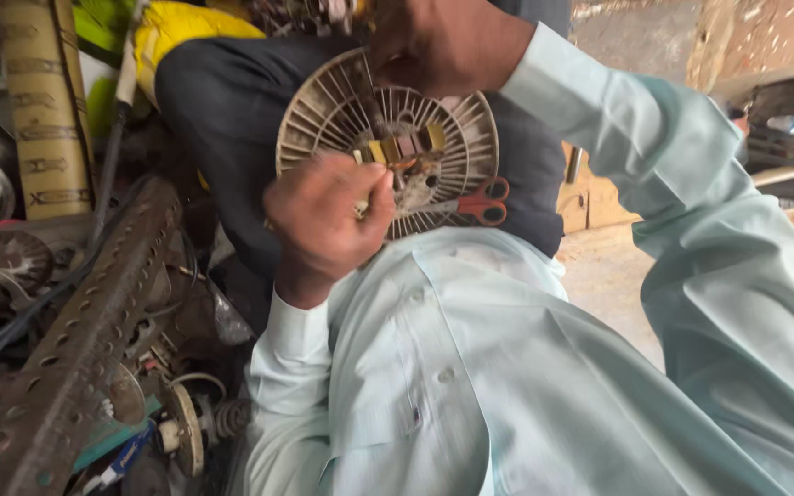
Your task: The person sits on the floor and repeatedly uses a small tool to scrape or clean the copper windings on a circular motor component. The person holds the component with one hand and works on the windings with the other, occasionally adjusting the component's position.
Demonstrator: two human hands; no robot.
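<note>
Round part: a dusty finned disc [388, 147] on the lap, leaning up.
Left hand [328, 216]: curled, pinching a small bit at the disc's middle.
Right hand [443, 41]: closed over the top rim.
Scissors [470, 204]: just right of the left hand.

Ribbed disc [388, 138] – dull, grimy plastic; scissor handles [484, 202] – glossy red plastic.

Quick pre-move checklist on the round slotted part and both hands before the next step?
1. Left hand on round slotted plate, fingers pinched at its centre: ok.
2. Right hand steadies plate's top edge: ok.
3. Plate rests on dark-trousered lap: ok.
4. Red-handled scissors lie beside plate, free: ok.
5. What the left fingers pinch: cannot tell.
6. Copper parts at hub attached: cannot tell.
</note>
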